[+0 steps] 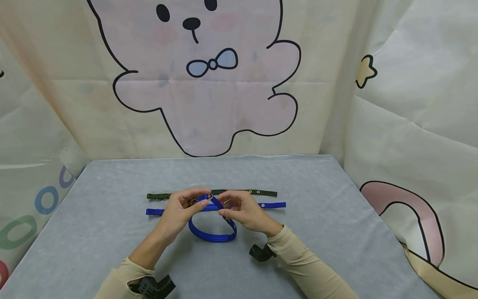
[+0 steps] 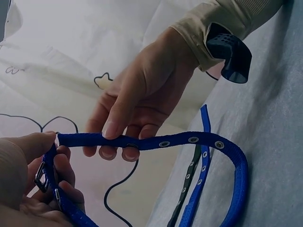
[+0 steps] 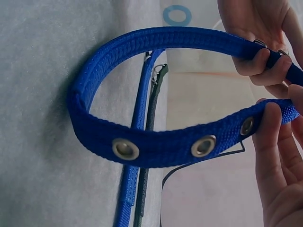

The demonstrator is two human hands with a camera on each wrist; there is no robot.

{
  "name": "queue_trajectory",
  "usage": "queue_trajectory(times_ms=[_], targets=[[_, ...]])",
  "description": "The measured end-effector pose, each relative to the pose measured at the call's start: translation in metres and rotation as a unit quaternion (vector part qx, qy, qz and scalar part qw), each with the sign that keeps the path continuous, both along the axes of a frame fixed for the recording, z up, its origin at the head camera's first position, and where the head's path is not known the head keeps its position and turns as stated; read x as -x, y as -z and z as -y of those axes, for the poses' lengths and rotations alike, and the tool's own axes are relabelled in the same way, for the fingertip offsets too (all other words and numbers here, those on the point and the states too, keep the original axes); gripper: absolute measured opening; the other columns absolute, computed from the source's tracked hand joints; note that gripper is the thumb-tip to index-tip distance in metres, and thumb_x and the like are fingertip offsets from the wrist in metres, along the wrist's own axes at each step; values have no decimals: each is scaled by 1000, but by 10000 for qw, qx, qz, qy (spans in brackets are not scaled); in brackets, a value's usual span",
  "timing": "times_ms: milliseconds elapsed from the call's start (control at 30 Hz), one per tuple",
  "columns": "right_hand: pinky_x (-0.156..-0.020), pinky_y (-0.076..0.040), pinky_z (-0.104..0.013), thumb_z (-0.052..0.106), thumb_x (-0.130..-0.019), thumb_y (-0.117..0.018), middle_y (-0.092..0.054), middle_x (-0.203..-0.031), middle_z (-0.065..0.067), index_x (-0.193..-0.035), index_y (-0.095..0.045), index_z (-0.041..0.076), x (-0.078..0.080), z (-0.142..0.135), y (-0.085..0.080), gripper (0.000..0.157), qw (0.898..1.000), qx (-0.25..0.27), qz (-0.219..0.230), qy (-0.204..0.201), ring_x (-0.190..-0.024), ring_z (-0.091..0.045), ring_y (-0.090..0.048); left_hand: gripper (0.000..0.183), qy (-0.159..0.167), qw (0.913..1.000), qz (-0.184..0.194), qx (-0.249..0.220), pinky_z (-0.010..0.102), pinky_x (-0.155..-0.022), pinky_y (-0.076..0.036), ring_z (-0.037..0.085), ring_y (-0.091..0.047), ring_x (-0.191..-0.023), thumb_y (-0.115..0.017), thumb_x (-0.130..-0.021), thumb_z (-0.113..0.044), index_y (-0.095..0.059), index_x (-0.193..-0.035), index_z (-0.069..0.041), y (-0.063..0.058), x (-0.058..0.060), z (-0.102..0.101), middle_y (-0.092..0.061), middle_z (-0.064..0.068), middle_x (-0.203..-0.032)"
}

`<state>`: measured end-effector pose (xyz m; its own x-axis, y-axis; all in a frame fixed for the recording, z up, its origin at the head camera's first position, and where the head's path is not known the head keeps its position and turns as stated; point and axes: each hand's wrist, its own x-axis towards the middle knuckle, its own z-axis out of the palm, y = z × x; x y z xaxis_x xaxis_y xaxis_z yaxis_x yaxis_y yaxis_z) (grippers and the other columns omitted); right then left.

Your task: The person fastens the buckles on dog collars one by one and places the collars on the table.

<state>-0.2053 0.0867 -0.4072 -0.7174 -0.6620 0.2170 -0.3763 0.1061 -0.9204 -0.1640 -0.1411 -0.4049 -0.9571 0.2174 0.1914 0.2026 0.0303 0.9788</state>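
A blue pet collar (image 1: 213,238) hangs in a loop between the two hands, above the grey table. My left hand (image 1: 183,208) grips its buckle end; in the left wrist view the metal buckle (image 2: 40,178) sits by the fingers. The strap's tip reaches the left thumb there. With thumb and fingers, my right hand (image 1: 246,211) pinches the strap a little way from that tip. Metal eyelets (image 3: 125,149) run along this part of the strap. The opposite side of the loop is thicker and padded.
On the grey table cloth (image 1: 310,241), a second blue collar (image 1: 277,205) lies stretched out behind the hands. Beyond it lies a dark green collar (image 1: 266,193), parallel to it. Printed cloth walls (image 1: 317,116) stand at the back and sides.
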Motion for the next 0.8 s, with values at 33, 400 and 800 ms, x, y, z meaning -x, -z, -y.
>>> queue_trajectory(times_ms=[33,400,800], targets=[[-73,-60,-26,-1,-93,-68,-66,-115,-26,-125,-63,-5,0,0,0,32,10000,10,-25,5,-94,-24,-70,32,16,10000,-9,2,22,-83,-52,9,-62,-101,-66,-99,-16,-67,-126,1,0,0,0,-68,-7,-119],[-74,-60,-27,2,-94,-69,-67,-118,-22,-125,-65,-2,-3,-1,2,31,9996,-37,-273,57,-95,-8,-68,34,73,9997,94,220,24,-79,-50,8,-62,-94,-67,-98,-15,-66,-127,3,-1,-2,-1,-67,5,-120],[-78,-60,-27,0,-94,-68,-67,-118,-25,-125,-65,-4,-4,2,2,31,9992,240,-318,-10,-98,-8,-68,32,115,9987,267,422,25,-84,-51,9,-63,-102,-69,-97,-17,-69,-125,0,0,-1,-2,-66,19,-127]])
